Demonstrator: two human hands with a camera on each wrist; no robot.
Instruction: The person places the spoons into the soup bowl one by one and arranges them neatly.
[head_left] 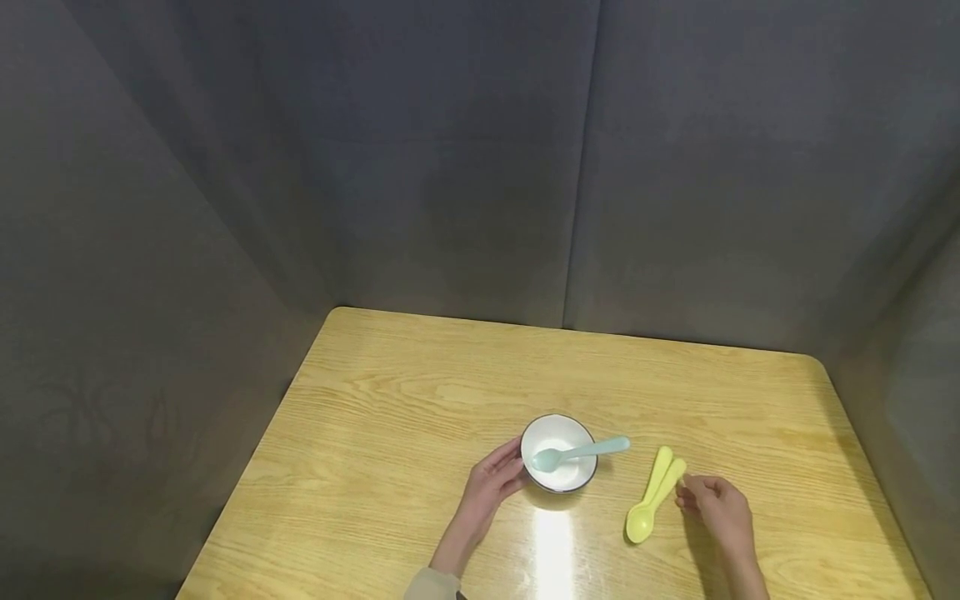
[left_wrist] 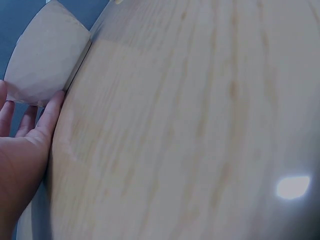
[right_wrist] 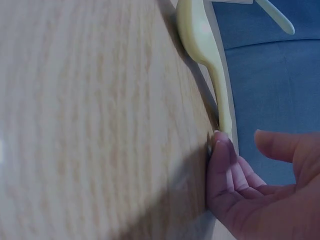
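A white bowl (head_left: 558,483) with a dark rim stands on the table, a pale blue-green spoon (head_left: 600,447) lying across it with its handle over the right rim. My left hand (head_left: 486,490) rests against the bowl's left side; in the left wrist view, extended fingertips touch the outer wall (left_wrist: 47,55). To the right, two yellow spoons (head_left: 641,521) lie together, handles slightly fanned and bowls overlapping. My right hand (head_left: 720,504) is at the end of the nearer handle. In the right wrist view, its fingertips meet the yellow handle (right_wrist: 222,100) while the thumb stays apart.
The wooden table (head_left: 390,433) has rounded far corners. Dark grey curtains (head_left: 450,167) hang behind it and along both sides. A bright light reflection lies on the tabletop in front of the bowl.
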